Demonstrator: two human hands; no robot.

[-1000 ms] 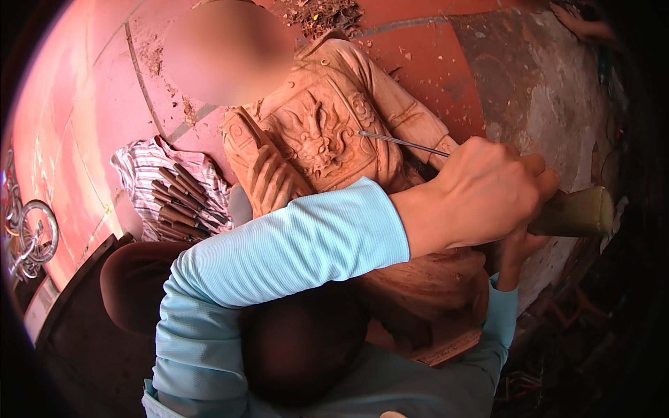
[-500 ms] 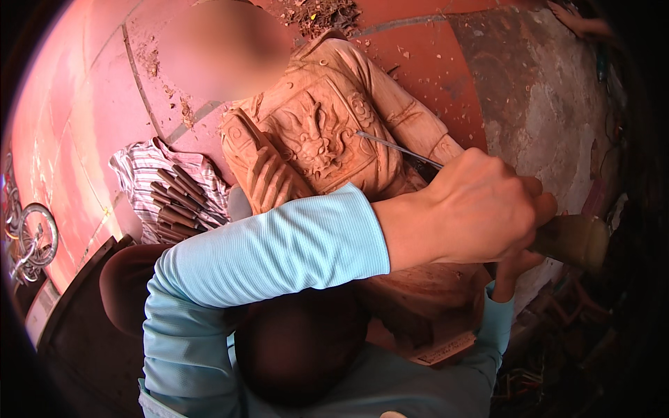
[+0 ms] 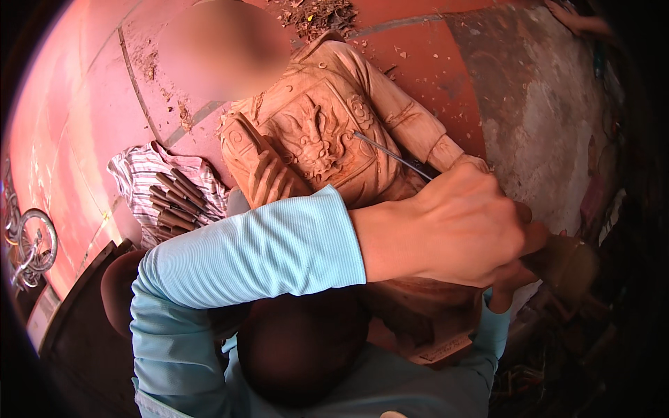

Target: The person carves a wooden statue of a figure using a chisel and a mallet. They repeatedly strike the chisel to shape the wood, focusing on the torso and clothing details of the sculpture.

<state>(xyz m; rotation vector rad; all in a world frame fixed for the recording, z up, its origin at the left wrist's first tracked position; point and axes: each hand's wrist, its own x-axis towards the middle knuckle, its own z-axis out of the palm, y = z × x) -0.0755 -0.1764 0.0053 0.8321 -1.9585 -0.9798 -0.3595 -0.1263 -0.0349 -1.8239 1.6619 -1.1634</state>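
Thin metal chisel (image 3: pixel 391 156) clamped in the grip of the left hand (image 3: pixel 456 226), shaft running up and leftward out of the fist, tip resting on the chest relief of the wooden statue (image 3: pixel 327 132). Left grip wrapped tight round the handle, knuckles uppermost, light blue sleeve (image 3: pixel 258 254) reaching back down from the wrist toward the lower edge. Right hand (image 3: pixel 512 279) mostly hidden beneath that grip, only fingertips peeking out just below it, touching a rounded wooden mallet (image 3: pixel 568 261) directly to the right of the fist; impossible to tell whether that hand is closed round it.

Statue lying on its back beyond the grip, carved armour and a beast's face on the chest, one carved hand (image 3: pixel 268 177) left of the chisel tip. Farther left of the grip, a striped cloth (image 3: pixel 139 174) spread on the red floor (image 3: pixel 70 139), a row of wooden-handled carving tools (image 3: pixel 178 202) lying on it. Wood chips (image 3: pixel 310 14) scattered on the floor above the statue's shoulder. Rough grey wall (image 3: pixel 543 118) up and right of the grip.
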